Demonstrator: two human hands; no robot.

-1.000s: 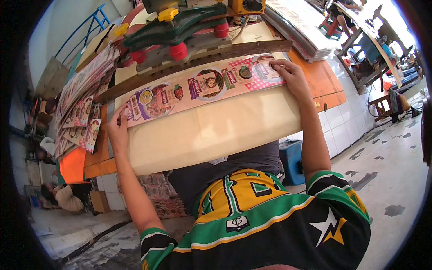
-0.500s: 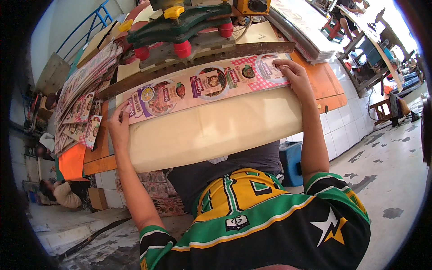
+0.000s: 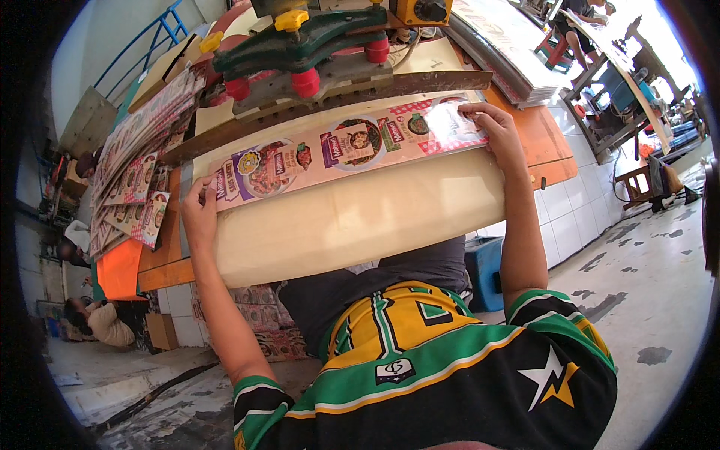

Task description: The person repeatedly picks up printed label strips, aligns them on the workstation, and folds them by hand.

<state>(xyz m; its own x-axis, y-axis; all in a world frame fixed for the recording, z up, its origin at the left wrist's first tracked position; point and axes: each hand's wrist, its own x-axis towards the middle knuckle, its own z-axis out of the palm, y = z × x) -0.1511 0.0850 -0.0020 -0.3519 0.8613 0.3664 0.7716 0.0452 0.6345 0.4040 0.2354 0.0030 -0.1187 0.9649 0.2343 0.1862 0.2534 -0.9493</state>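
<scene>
A long, glossy printed plastic strip (image 3: pixel 315 154) with food pictures stretches between my hands. My left hand (image 3: pixel 198 206) grips its left end, fingers closed on the edge. At the far right end my right hand (image 3: pixel 496 129) pinches the strip's corner. Beneath it lies a wide cream-coloured sheet (image 3: pixel 360 214), which curves down over the near edge of the table toward my lap. Just beyond the strip runs a long metal bar (image 3: pixel 330 106), under a green machine clamp (image 3: pixel 292 41) with red feet and yellow knobs.
Stacked printed sheets (image 3: pixel 131 180) lie at the left, beside an orange sheet (image 3: pixel 120 270). The orange tabletop (image 3: pixel 551 146) shows at right, with a pile of flat sheets (image 3: pixel 510 60) behind. A blue container (image 3: pixel 485 274) stands below. Other people sit farther off.
The strip has shifted slightly toward me, away from the metal bar, and its right end now catches a bright glare. Both hands keep their hold.
</scene>
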